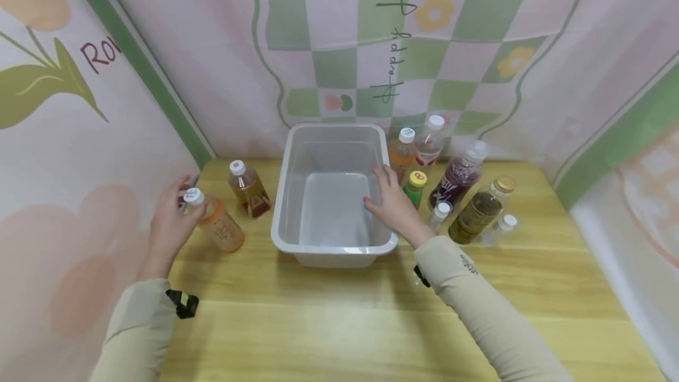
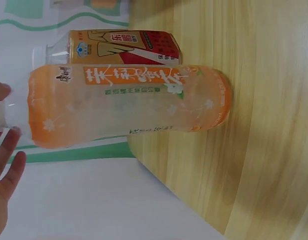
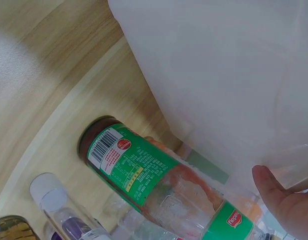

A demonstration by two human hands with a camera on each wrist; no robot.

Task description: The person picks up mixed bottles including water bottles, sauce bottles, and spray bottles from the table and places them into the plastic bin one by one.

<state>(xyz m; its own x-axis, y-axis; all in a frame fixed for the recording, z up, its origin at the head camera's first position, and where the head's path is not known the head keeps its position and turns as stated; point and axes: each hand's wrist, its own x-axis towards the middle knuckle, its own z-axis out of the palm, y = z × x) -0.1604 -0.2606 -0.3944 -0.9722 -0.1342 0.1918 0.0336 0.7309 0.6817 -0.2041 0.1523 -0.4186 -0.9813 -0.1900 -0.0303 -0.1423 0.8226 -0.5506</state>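
Patterned curtain (image 1: pixel 339 28) behind, wood table (image 1: pixel 318 323) below. Left side: left hand (image 1: pixel 172 220) pinches the orange bottle (image 1: pixel 221 230) high up, around neck and cap, thumb on one side, fingers on the other.

My read on doing this well: firm pinch, bottle upright, any pull straight up. Grip is all at the top, so a sideways tug would likely swing the base, and the red bottle (image 1: pixel 250 194) is just beside, right and a bit farther. Body looks smooth and nearly cylindrical; neck should be the surer hold.

Thing vs grip: bottle stands at the table's left, body below the fingers and to the hand's right. Base seems down on the wood, can't swear to it.

Middle: tub (image 1: pixel 334 249), nothing in it. Right hand (image 1: pixel 395 200) is over its right rim, fingers spread, thumb toward the inside; can't tell how hard it presses. Light contact should be enough to steady it. Green bottle (image 1: pixel 415 188) sits close right of that hand, so watch the knuckles.
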